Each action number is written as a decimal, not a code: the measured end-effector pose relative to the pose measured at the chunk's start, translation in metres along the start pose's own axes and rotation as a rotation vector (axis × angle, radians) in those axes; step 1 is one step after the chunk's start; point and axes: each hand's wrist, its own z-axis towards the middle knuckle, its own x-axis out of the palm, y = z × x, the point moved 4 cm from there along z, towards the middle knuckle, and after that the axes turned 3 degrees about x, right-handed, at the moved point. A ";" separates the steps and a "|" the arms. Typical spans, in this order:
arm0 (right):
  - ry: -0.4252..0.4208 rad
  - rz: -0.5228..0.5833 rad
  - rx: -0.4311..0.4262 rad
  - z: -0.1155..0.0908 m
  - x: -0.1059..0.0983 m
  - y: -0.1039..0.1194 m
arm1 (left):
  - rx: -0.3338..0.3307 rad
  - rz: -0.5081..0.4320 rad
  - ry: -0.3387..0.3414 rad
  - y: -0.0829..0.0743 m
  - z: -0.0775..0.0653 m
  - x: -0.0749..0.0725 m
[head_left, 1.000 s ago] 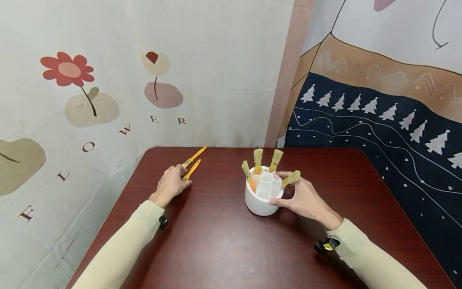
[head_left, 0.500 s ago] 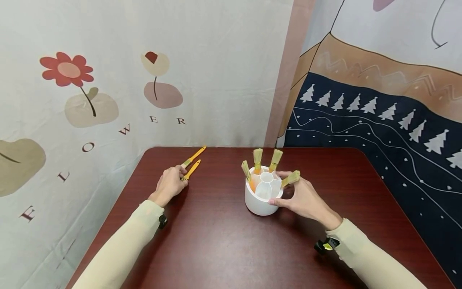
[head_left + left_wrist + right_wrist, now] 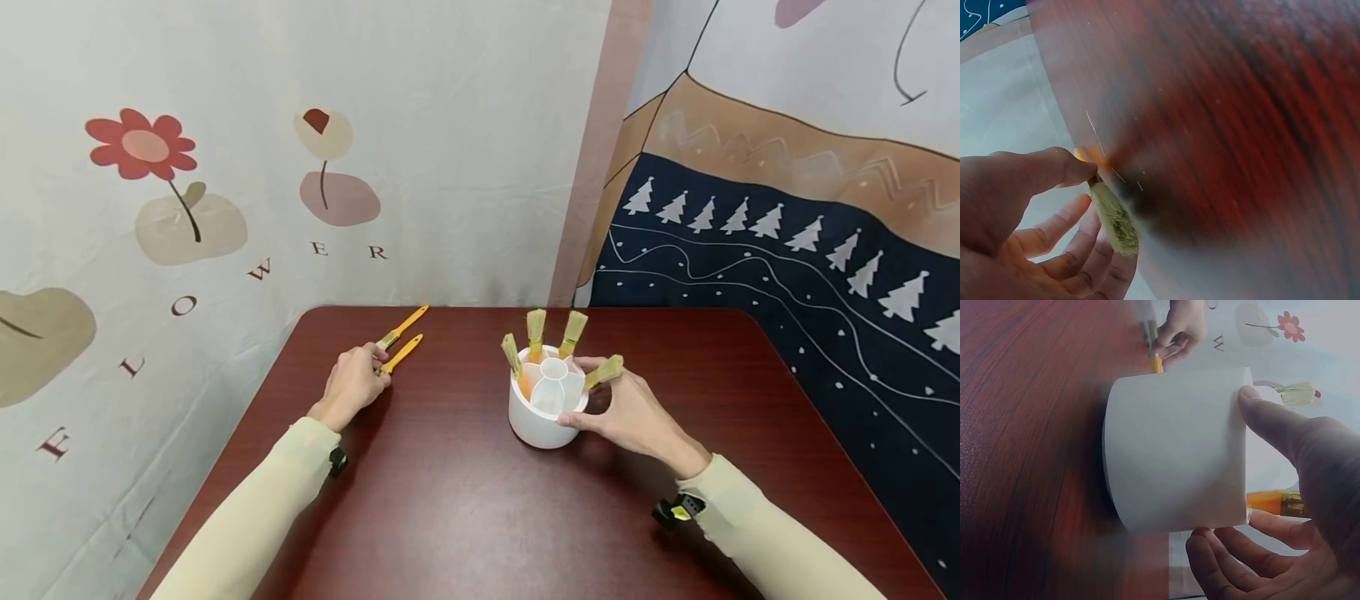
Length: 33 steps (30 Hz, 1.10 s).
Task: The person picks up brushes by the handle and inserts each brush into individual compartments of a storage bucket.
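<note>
My left hand (image 3: 356, 385) pinches a yellow-handled paintbrush (image 3: 403, 353) at the far left of the table. In the left wrist view its pale bristles (image 3: 1116, 219) stick out below the thumb, with the handle pointing away. Another yellow paintbrush (image 3: 408, 322) lies just beyond the fingers. My right hand (image 3: 633, 415) grips a round white brush holder (image 3: 542, 425) by its right side, with the thumb on the near rim. Petal-shaped compartments surround a central ring inside it. Several paintbrushes (image 3: 536, 332) stand in it bristles up, one leaning out over the right hand.
Both hands work over a dark red-brown table (image 3: 465, 500) with rounded far corners. Behind its far edge hangs a pale curtain (image 3: 450, 167) with flower prints. A navy and tan cloth (image 3: 720, 258) hangs at the right.
My left thumb has drawn in against the nearer paintbrush, and its handle end has swung slightly to the right. The right hand and brush holder have stayed still.
</note>
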 end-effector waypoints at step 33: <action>0.001 0.008 0.021 -0.002 0.000 0.001 | 0.263 -0.291 -0.268 -0.049 -0.007 -0.014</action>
